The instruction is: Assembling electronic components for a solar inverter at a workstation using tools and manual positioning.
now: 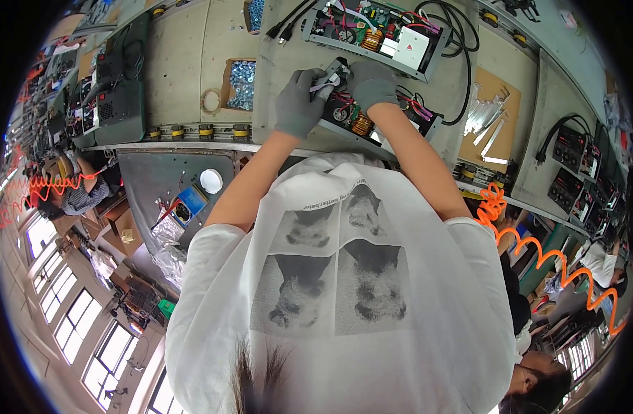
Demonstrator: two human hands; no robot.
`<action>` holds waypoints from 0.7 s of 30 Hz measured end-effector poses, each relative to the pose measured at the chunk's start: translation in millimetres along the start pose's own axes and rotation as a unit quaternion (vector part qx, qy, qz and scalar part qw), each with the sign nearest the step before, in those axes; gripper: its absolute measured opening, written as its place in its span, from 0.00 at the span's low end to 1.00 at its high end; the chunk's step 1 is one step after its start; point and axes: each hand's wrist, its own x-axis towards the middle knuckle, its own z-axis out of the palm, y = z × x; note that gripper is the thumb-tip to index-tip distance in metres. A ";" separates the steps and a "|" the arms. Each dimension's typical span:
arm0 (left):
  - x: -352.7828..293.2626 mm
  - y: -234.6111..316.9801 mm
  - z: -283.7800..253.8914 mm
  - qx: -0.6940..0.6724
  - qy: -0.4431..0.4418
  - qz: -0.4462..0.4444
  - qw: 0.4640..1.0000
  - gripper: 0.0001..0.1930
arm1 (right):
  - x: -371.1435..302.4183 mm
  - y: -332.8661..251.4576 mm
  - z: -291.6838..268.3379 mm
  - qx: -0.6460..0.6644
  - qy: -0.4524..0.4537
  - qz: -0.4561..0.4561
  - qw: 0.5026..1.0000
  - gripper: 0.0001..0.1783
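Both hands wear grey gloves and work at the left end of an open electronics unit (pixel 362 125) with a copper coil, coloured wires and a metal case. My left hand (pixel 300 103) is closed at that end, its fingertips on a small grey-and-black part (pixel 336 74) with a white strip. My right hand (pixel 373 84) lies bent over the back of the same unit, beside the part; its fingertips are hidden under the glove. Just beyond stands a second open unit (pixel 408 50) with a green circuit board, a coil and a white block.
Left of the units, a cardboard box (pixel 241 84) holds small metal screws near a tape ring (pixel 211 101). Metal strips (pixel 488 117) lie on cardboard at right. Black cables (pixel 466 65) loop behind the units. An orange coiled hose (pixel 530 243) hangs at right; other people sit nearby.
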 end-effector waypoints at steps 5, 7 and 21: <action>-1.0 -6.7 5.6 -0.023 0.032 0.010 0.999 0.16 | -9.0 3.7 -9.2 0.075 0.007 -0.006 0.997 0.12; -0.4 -7.7 6.8 -0.020 0.032 0.017 0.999 0.16 | -11.6 4.7 -14.2 0.058 -0.001 -0.004 0.998 0.12; -0.9 -8.0 7.7 -0.016 0.027 0.018 0.999 0.16 | -8.7 -9.3 -23.5 -0.054 -0.020 -0.059 0.997 0.16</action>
